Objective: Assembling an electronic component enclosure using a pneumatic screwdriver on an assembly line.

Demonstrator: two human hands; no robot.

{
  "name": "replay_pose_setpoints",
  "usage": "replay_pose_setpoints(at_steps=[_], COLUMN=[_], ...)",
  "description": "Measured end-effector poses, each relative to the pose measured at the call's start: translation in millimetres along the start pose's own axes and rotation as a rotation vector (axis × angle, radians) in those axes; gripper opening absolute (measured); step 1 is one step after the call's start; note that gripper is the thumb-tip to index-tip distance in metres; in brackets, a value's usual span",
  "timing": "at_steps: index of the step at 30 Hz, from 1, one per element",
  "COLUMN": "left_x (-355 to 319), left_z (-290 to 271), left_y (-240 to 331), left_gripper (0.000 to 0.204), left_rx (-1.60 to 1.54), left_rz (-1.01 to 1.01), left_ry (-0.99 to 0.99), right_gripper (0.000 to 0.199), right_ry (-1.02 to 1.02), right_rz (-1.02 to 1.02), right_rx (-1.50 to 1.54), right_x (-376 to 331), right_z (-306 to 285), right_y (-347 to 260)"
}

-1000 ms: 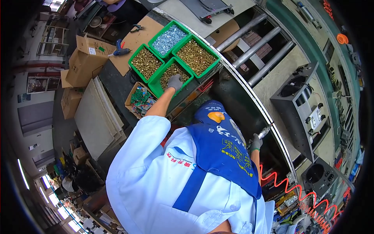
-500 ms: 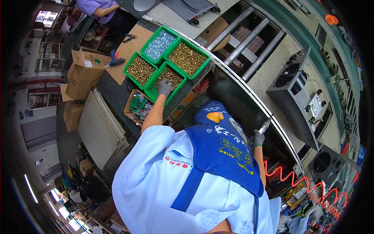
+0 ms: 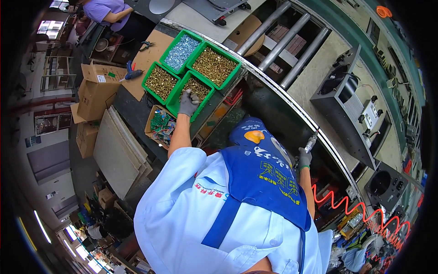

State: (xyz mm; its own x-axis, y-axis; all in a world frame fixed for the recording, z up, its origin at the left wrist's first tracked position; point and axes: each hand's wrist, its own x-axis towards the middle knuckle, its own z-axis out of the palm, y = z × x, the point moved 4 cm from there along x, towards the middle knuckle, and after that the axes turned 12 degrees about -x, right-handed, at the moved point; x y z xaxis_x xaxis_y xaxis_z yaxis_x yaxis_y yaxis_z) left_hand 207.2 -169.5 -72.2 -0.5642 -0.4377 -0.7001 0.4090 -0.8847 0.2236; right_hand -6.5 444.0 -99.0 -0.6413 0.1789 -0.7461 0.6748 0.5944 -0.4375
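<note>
My left hand (image 3: pixel 188 103), in a grey glove, is over the nearest green bin (image 3: pixel 203 103), its fingers curled in. What lies inside those fingers is hidden. Small brass-coloured screws (image 3: pixel 196 85) fill the far part of that bin. Joined to it are a bin of brass screws (image 3: pixel 213 66), a smaller bin of brass screws (image 3: pixel 160 82) and a bin of silvery small parts (image 3: pixel 183 52). At the right, my gloved right hand (image 3: pixel 303 158) is wrapped round a power screwdriver (image 3: pixel 311 143), which points up beside the bench's metal edge.
A cardboard box of green circuit boards (image 3: pixel 162 124) sits near my left forearm. Beyond are a blue glue gun (image 3: pixel 132 71) and pliers (image 3: pixel 147 45). Metal rollers (image 3: pixel 285 41), a black metal housing (image 3: pixel 340 105) and a red coiled hose (image 3: pixel 340 203) lie right. A co-worker (image 3: pixel 107 11) stands far left.
My left hand has drawn back from the screws toward the bin's near side and turned, with its fingers curled. My right hand still holds the screwdriver. The whole view has shifted slightly.
</note>
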Motion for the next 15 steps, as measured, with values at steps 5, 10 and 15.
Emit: replay_pose_setpoints(at_steps=[5, 10, 15], left_x=[-4.6, -12.7, -4.1], left_z=[3.3, -6.0, -8.8], left_y=[12.0, 14.2, -0.3], left_gripper=[0.01, 0.015, 0.01], left_rx=[-0.275, -0.227, 0.2], left_rz=[-0.192, -0.176, 0.103], left_ry=[-0.388, -0.335, 0.132], right_gripper=[0.029, 0.04, 0.041], right_ry=[0.012, 0.02, 0.057], right_rz=[-0.001, -0.011, 0.007], right_rx=[-0.026, -0.06, -0.076], right_x=[-0.2, 11.7, 15.3], right_z=[-4.6, -6.4, -6.2], right_y=[1.1, 8.9, 15.1])
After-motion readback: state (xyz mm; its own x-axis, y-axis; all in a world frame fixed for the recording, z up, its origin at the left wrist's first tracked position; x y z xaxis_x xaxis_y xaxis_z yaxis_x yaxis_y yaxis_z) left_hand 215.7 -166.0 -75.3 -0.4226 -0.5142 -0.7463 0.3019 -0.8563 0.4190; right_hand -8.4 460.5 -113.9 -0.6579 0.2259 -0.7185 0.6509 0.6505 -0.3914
